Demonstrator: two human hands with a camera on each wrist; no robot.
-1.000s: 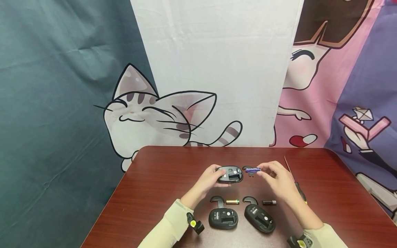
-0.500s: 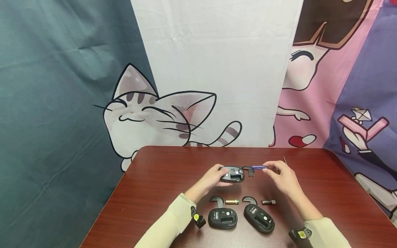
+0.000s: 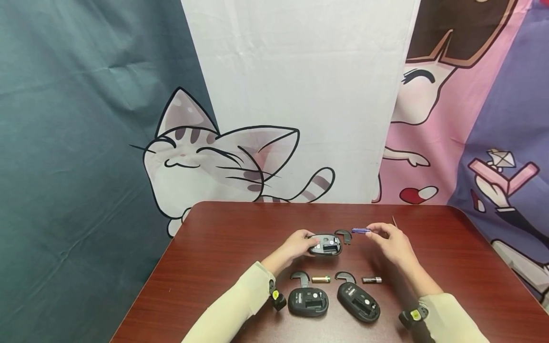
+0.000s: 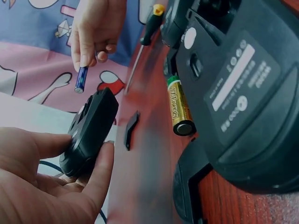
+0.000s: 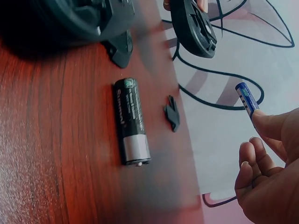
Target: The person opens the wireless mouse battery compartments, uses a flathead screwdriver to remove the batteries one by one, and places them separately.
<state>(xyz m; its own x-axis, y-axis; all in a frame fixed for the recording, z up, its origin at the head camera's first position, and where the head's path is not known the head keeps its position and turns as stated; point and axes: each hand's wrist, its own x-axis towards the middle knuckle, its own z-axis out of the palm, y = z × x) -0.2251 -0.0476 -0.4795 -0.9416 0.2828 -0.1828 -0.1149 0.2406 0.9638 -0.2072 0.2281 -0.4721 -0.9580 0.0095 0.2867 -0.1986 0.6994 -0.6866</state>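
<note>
My left hand (image 3: 299,244) grips a black computer mouse (image 3: 327,245), underside up, with its battery slot uncovered; the left wrist view shows thumb and fingers on opposite sides of the mouse (image 4: 91,133). To its right, my right hand (image 3: 392,243) pinches one end of a blue battery (image 3: 360,230), held above the table and apart from the mouse. In the right wrist view the battery (image 5: 246,99) points away from the thumb and fingertip. A loose battery cover (image 3: 344,236) lies on the table between the hands.
Nearer the front of the table (image 3: 206,305) lie two more upturned mice, a left mouse (image 3: 308,302) and a tilted right mouse (image 3: 359,302). By them are covers, a gold battery (image 3: 320,279) and a black battery (image 3: 371,280). A screwdriver (image 4: 150,28) lies to the right.
The right hand has drawn the blue battery to the right, away from the mouse. The left hand has shifted slightly right with the mouse. The cover between them is now fully in sight.
</note>
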